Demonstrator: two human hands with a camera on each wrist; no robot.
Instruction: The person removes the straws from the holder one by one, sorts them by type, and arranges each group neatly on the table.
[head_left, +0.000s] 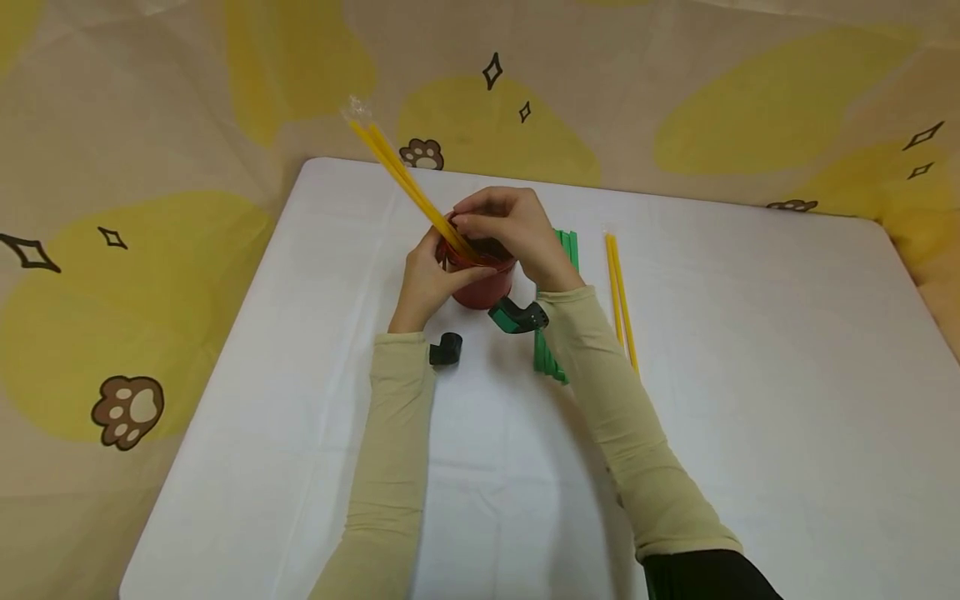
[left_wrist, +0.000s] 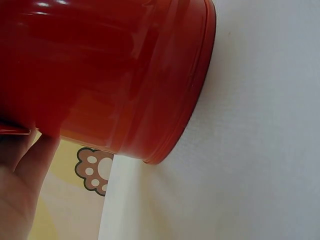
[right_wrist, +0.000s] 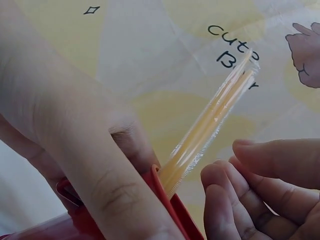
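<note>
A red cup [head_left: 480, 292] stands on the white table, with wrapped yellow straws [head_left: 405, 179] leaning out of it toward the far left. My left hand [head_left: 423, 287] grips the cup from the left, thumb along its rim. Close up in the left wrist view is the cup's glossy side [left_wrist: 100, 75]. Over the cup's far right rim is my right hand [head_left: 517, 229], fingers loosely curled. Seen from the right wrist, these fingers [right_wrist: 270, 190] hold nothing and lie apart from the straws [right_wrist: 210, 120] in clear film. The straws' lower ends are hidden inside the cup.
Several green straws [head_left: 551, 362] lie to the right of the cup, partly covered by my right forearm. Farther right lie yellow straws [head_left: 618, 283]. The white table [head_left: 787, 375] ends at a patterned cloth [head_left: 675, 100] behind and at the left.
</note>
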